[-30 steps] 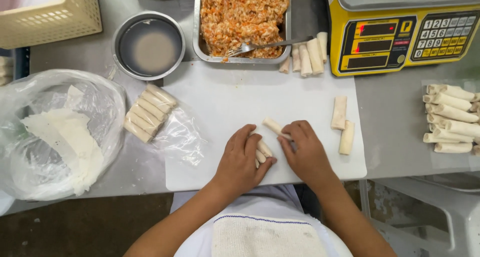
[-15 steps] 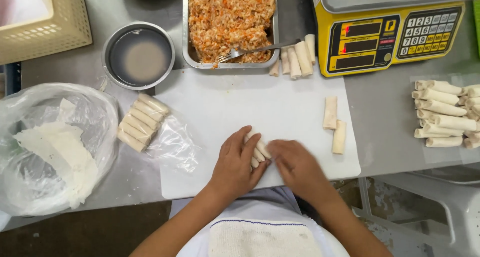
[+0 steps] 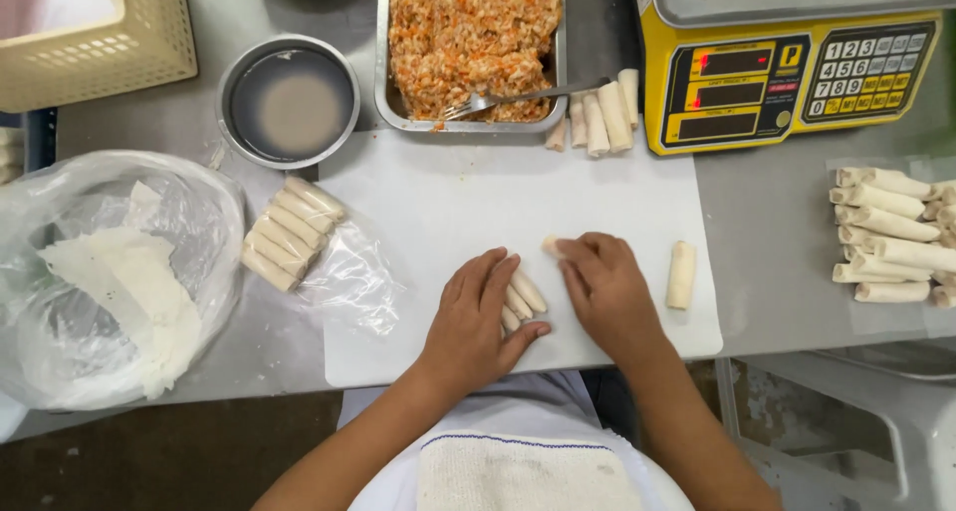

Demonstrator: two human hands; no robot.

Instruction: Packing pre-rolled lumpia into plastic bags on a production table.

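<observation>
Hands pressing small rolls on a white board.
Metal tray (image 3: 383, 63) holds orange filling; round bowl (image 3: 290, 103) holds cloudy water. Left hand (image 3: 476, 317) lies flat on slanted rolls (image 3: 525, 294); right hand (image 3: 605, 290) pinches one roll (image 3: 551, 245).

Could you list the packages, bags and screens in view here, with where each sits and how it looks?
Weighing scale: top right, yellow box, dark display panel with red readouts, pale keypad.
Plastic bag of wrappers: far left, clear, crumpled open, white sheets inside.
Plastic sheet: beside the cutting board, clear, under a row of rolls.
Basket: top left, cream plastic lattice.
</observation>
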